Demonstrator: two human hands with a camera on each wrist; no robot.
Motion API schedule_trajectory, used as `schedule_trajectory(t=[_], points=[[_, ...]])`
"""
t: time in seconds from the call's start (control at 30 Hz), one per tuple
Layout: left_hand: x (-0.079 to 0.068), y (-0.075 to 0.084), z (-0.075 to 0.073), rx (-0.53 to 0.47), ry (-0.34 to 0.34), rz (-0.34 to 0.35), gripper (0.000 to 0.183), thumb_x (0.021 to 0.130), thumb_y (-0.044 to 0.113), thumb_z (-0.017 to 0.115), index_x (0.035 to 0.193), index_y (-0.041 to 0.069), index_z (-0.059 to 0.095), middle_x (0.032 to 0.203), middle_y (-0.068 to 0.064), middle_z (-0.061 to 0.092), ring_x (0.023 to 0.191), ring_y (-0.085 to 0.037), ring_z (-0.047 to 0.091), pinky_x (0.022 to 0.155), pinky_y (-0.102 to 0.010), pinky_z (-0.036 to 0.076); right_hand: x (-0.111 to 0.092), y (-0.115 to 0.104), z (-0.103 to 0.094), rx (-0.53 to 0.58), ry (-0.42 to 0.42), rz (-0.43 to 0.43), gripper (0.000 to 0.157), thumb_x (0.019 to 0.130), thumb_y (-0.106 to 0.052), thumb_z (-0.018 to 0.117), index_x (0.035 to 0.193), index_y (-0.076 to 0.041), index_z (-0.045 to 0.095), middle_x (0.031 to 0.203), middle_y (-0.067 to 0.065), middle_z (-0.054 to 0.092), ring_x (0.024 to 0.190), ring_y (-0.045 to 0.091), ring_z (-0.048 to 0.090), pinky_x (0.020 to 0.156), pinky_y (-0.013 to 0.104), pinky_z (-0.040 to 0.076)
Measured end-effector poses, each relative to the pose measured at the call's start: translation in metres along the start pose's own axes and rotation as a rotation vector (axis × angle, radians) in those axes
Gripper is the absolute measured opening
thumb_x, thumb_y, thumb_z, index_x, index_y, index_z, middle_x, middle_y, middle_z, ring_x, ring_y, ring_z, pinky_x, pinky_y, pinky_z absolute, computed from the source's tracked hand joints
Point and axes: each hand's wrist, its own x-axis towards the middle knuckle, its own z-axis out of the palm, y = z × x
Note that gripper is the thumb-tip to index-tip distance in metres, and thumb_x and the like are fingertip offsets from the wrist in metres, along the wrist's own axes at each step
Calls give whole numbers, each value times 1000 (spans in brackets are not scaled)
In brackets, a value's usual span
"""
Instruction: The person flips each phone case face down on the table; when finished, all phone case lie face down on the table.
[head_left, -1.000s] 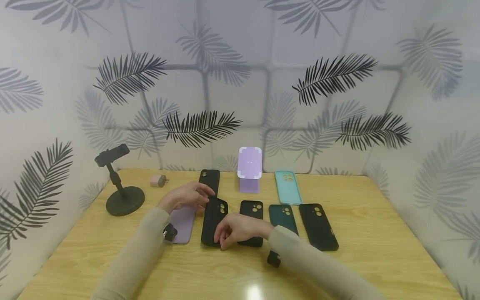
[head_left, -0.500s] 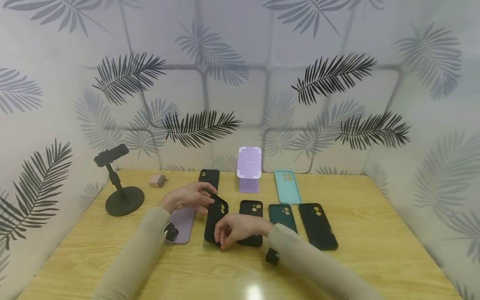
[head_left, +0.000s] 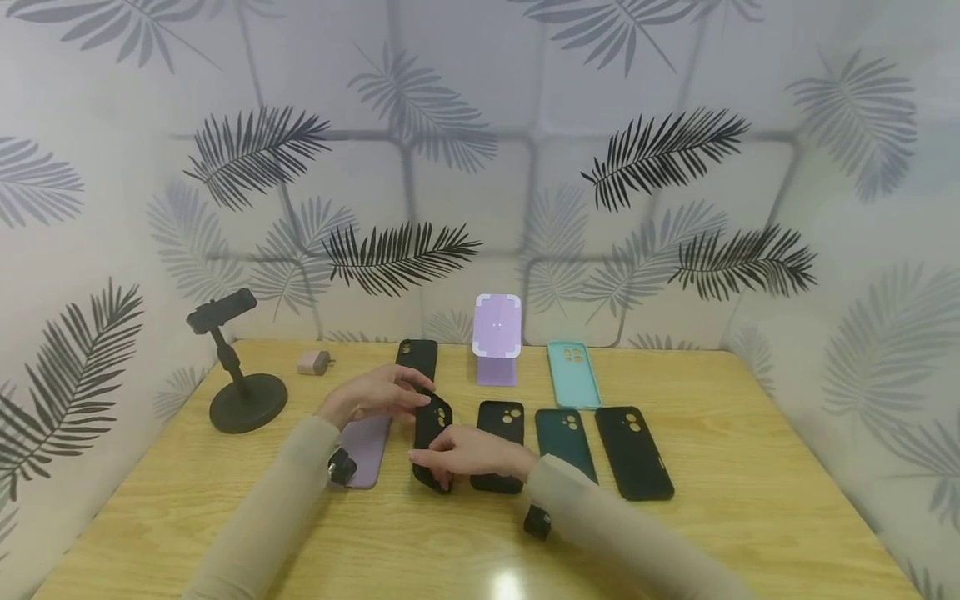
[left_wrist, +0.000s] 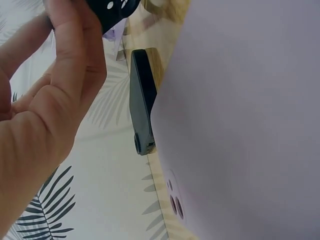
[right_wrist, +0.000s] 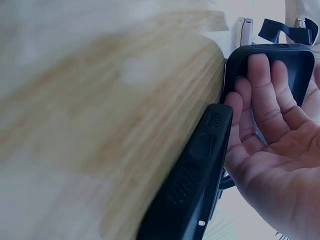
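Note:
A black phone case (head_left: 429, 427) with camera holes stands tilted up off the table between my hands. Its upper end is pinched by my left hand (head_left: 377, 392); in the left wrist view that end of the case (left_wrist: 111, 19) shows at the fingertips. At the lower end my right hand (head_left: 480, 452) holds the case, one digit across its back. The right wrist view shows several fingers (right_wrist: 265, 85) reaching inside the case's hollow. Under my left wrist lies a purple phone case (head_left: 367, 454). Another black case (head_left: 501, 421) lies partly under my right hand.
A dark green case (head_left: 566, 442) and a black case (head_left: 637, 458) lie to the right. Behind are a black case-like item (head_left: 417, 358), a purple stand (head_left: 498, 333) and a light blue case (head_left: 576, 379). A plug adapter (head_left: 313, 362) and black phone stand (head_left: 247, 400) sit left.
The black case has tilted up from the table onto its edge. My left fingers have shifted slightly right with it, and my right hand has moved its grip across the lower end.

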Motion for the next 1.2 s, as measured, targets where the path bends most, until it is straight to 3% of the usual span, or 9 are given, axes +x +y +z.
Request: schedule_trajectory(t=[0.13, 0.27, 0.43, 0.7, 0.87, 1.0, 1.2], points=[[1, -1, -1, -8, 19, 11, 48, 92, 11, 68, 133, -8, 52, 99, -11, 63, 80, -17, 68, 89, -46, 57, 0, 0, 0, 35, 8, 6, 51, 96, -52, 53, 67, -13, 69, 64, -1, 68, 61, 14, 60, 58, 25, 47], [1, 0, -1, -28, 42, 17, 48, 92, 12, 69, 132, -9, 53, 94, -14, 63, 74, -18, 67, 89, -49, 56, -1, 0, -2, 146, 11, -2, 43, 96, -43, 56, 74, -9, 69, 70, 4, 68, 67, 16, 63, 65, 26, 53], [0, 2, 0, -38, 28, 28, 51, 93, 17, 68, 135, -6, 50, 105, -17, 60, 86, -21, 69, 90, -45, 57, -4, 1, -4, 268, 20, -14, 37, 96, -35, 60, 84, 0, 63, 81, 10, 69, 75, 25, 70, 71, 35, 60], [0, -1, -1, -63, 3, 46, 54, 95, 20, 66, 140, -1, 46, 123, -20, 57, 100, -28, 68, 92, -46, 56, -13, 4, -9, 388, 118, -17, 26, 92, -24, 68, 103, -4, 57, 98, 12, 70, 81, 33, 73, 72, 40, 61], [-2, -1, -3, -10, 4, 46, 57, 94, 20, 67, 144, 2, 45, 135, -23, 53, 106, -30, 67, 91, -44, 57, -19, 5, -12, 448, 168, 8, 39, 90, -18, 70, 123, 0, 57, 101, 12, 72, 79, 29, 73, 75, 42, 61], [-2, -2, -3, 82, 29, 31, 59, 92, 24, 70, 144, 7, 47, 140, -24, 50, 107, -31, 67, 89, -44, 57, -24, 6, -15, 477, 192, 15, 55, 89, -14, 71, 138, -3, 50, 102, 17, 73, 79, 28, 73, 76, 42, 61], [-1, -3, 0, 162, 53, 11, 56, 91, 19, 70, 143, 8, 49, 140, -22, 53, 117, -29, 60, 90, -41, 57, -28, 10, -15, 525, 213, 25, 62, 88, -8, 71, 144, -7, 45, 102, 19, 73, 76, 26, 73, 72, 43, 62]])
